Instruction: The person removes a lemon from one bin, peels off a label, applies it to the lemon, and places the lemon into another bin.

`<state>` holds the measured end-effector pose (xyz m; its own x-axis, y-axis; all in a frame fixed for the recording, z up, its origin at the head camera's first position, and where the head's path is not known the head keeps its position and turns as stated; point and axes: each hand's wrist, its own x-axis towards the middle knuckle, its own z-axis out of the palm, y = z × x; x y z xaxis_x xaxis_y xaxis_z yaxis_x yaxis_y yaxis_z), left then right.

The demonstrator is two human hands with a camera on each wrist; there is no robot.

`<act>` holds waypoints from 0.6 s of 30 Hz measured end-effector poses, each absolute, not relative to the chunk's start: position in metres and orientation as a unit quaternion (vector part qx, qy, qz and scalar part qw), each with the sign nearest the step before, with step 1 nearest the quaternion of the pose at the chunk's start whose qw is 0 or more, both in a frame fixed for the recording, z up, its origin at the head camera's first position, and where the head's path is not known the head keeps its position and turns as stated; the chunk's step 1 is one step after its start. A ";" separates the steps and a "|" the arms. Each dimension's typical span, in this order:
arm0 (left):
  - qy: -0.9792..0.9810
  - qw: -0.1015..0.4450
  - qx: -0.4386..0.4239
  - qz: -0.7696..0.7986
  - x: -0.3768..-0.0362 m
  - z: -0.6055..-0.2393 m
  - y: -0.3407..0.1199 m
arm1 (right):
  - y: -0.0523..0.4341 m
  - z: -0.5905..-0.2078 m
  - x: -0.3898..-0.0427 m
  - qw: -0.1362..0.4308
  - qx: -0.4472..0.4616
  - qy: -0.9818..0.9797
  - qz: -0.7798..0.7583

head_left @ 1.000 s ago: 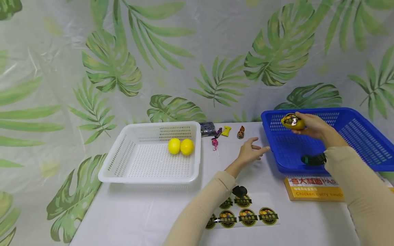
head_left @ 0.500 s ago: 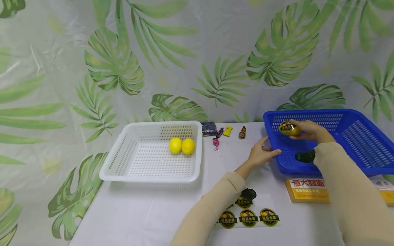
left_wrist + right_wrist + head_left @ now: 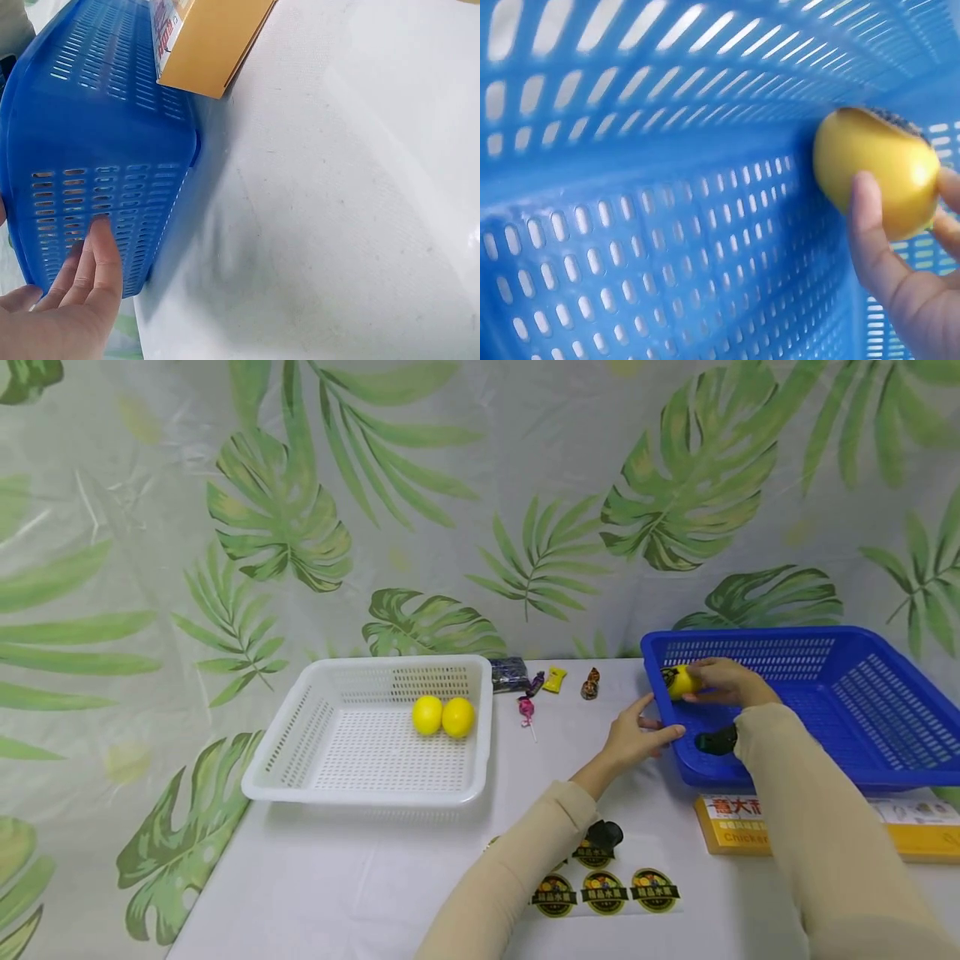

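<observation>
In the head view, a yellow lemon [image 3: 680, 681] bearing a dark sticker is held by the right hand [image 3: 722, 683] inside the blue basket [image 3: 885, 710], close to its near-left corner. The left hand [image 3: 636, 737] is laid against the outer left wall of that basket, fingers straight. Two bare lemons [image 3: 442, 716] are seen in the white basket [image 3: 300, 752] to the left. A sticker sheet [image 3: 603, 885] and a yellow box [image 3: 825, 827] are found on the table [image 3: 337, 877] nearer the person; small sweets [image 3: 551, 681] are scattered between the baskets.

In the left wrist view, the perforated blue wall [image 3: 97, 150] is touched by straight fingers [image 3: 94, 270], with the box's corner [image 3: 210, 45] just beside the basket.

In the right wrist view, the lemon [image 3: 874, 176] is gripped by curled fingers [image 3: 870, 225] and is pressed against the basket's inner wall [image 3: 667, 187].
</observation>
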<state>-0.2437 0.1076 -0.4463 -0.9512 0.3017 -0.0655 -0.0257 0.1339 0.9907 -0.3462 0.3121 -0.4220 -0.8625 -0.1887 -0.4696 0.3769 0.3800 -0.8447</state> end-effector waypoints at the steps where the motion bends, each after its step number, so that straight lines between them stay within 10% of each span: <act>1: 0.743 0.126 0.092 0.651 -0.244 -0.446 0.107 | 0.312 -0.423 -0.347 0.254 0.059 0.794 -0.549; 18: 0.743 0.125 0.093 0.650 -0.243 -0.446 0.109 | 0.313 -0.434 -0.346 0.245 0.066 0.828 -0.500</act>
